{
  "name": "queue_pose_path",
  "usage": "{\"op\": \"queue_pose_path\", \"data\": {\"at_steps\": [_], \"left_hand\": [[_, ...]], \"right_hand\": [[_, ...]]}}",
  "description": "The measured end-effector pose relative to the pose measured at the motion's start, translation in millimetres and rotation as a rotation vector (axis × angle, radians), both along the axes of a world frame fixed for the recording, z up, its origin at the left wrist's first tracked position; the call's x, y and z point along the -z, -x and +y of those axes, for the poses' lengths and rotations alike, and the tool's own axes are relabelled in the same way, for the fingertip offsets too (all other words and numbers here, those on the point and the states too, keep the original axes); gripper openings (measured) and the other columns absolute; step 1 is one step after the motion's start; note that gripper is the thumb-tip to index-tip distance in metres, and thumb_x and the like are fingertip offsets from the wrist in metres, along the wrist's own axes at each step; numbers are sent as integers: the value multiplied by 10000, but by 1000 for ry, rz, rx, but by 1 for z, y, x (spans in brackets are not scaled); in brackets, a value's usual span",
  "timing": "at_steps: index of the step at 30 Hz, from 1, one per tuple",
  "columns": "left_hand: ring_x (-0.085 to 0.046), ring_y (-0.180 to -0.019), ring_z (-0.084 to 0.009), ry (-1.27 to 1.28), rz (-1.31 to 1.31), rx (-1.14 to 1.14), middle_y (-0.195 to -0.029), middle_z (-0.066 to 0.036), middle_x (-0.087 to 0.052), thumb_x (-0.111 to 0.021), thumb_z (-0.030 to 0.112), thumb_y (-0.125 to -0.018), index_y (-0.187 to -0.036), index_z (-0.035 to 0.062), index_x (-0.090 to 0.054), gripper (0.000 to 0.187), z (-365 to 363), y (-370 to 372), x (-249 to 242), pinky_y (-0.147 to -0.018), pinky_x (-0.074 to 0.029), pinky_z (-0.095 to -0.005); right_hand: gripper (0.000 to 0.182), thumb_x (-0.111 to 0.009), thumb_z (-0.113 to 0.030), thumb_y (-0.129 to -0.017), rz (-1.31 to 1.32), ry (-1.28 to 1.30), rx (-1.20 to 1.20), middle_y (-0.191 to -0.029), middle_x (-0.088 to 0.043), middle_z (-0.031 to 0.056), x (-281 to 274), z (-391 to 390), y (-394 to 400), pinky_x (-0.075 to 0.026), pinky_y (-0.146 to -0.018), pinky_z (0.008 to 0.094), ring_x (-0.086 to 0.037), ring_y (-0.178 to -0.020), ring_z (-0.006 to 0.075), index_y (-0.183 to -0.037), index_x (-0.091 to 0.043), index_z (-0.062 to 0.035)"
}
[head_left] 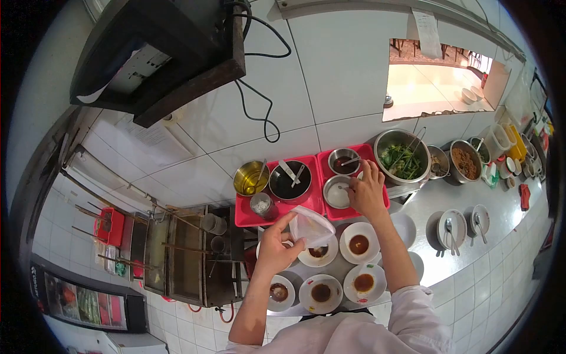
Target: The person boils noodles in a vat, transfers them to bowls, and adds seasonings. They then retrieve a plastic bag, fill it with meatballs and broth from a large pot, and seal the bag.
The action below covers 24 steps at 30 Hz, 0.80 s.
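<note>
My left hand (279, 245) grips a translucent white plastic bag or tub (312, 228), tilted over the bowls. My right hand (370, 194) is above the right red tray (348, 213), its fingers bent at the rim of a small metal bowl of white powder (336, 197). A thin spoon (342, 187) seems to run from that bowl to my thumb; the fingers partly hide it. Below my hands stand several white bowls with dark sauce, among them a right-hand bowl (372, 255), a lower bowl (311, 302) and a lower-left bowl (289, 302).
The left red tray (244, 213) carries a pot of yellow oil (250, 179), a pot of dark sauce (289, 187) and a cup of white grains (261, 205). A metal bowl of greens (402, 159) stands beyond my right hand. Hot-looking metal vats (188, 253) are at left.
</note>
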<state>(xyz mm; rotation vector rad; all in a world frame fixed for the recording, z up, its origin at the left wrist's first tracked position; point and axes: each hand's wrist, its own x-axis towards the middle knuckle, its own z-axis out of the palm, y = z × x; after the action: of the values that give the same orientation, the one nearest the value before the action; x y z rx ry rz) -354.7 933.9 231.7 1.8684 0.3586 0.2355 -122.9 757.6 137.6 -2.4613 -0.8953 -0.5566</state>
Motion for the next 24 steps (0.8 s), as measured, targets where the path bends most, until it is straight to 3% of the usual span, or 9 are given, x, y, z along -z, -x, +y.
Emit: {"op": "queue_pose_path", "data": {"at_steps": [7, 9, 10, 12, 15, 16, 20, 22, 24], "left_hand": [[-702, -682, -136, -274, -90, -119, -873, -153, -728, -725, -19, -777, -1398, -44, -477, 669, -6, 11, 0, -588, -550, -265], [-709, -673, -179, -318, -72, -142, -962, -204, -712, -725, 18, -759, -1385, -60, -478, 678, -2, 14, 7, -592, -555, -286], [-716, -664, -222, -359, -53, -157, -1051, -255, -696, -726, 55, -740, -1372, -76, -479, 691, -1, 15, 10, -596, -560, -307], [-712, -655, -236, -360, -37, -181, -1083, -261, -688, -723, 61, -731, -1359, -79, -488, 685, -4, 17, 6, -608, -560, -321], [-704, -643, -252, -512, -79, -209, -1134, -268, -674, -710, 65, -717, -1339, -76, -506, 670, 4, 26, 18, -636, -559, -343], [-699, -640, -255, -664, -133, -218, -1153, -269, -668, -701, 63, -713, -1331, -71, -515, 659, 7, 30, 22, -652, -558, -352], [-722, -712, -274, -484, 179, -239, -1125, -272, -673, -687, 60, -705, -1306, -57, -539, 630, 4, 56, 3, -701, -565, -355], [-736, -780, -287, -285, 210, -336, -1074, -256, -687, -695, 69, -709, -1289, -46, -556, 607, 11, 70, 11, -722, -568, -358], [-738, -809, -288, -269, 111, -413, -1066, -248, -687, -695, 57, -709, -1283, -46, -556, 599, 24, 81, 38, -721, -570, -356]], "right_hand": [[290, -756, -220, -741, -22, 22, 47, -1459, -409, 230, -4, 6, 6, -287, -1078, 562, -299, -1399, 427, -972, -728, -47], [255, -750, -226, -755, 203, -212, -58, -1287, -597, 206, -41, 13, 32, -404, -983, 492, -527, -1246, 360, -927, -720, -40], [255, -750, -226, -755, 206, -212, -65, -1287, -597, 206, -58, 18, 47, -404, -983, 492, -527, -1246, 360, -927, -720, -40], [212, -744, -228, -768, 671, -391, -570, -931, -730, 145, -80, 27, 77, -486, -781, 419, -698, -881, 282, -859, -713, -39], [174, -739, -209, -783, 359, -106, -580, -687, -704, 109, -77, 41, 92, -504, -640, 388, -687, -631, 267, -818, -714, -40], [154, -743, -195, -789, 431, -120, -517, -667, -694, 106, -82, 42, 93, -534, -705, 400, -696, -679, 288, -794, -718, -43], [158, -766, -158, -797, 676, -182, -616, -673, -692, 114, -72, 53, 93, -551, -669, 356, -693, -621, 230, -854, -733, -15], [297, -764, -175, -788, 813, -308, -470, -916, -721, 187, -55, 73, 97, -511, -893, 464, -706, -867, 323, -1009, -700, 11], [419, -778, -179, -780, 701, -420, -473, -1067, -676, 221, -18, 108, 107, -491, -947, 455, -663, -998, 349, -1115, -652, 38]]}}
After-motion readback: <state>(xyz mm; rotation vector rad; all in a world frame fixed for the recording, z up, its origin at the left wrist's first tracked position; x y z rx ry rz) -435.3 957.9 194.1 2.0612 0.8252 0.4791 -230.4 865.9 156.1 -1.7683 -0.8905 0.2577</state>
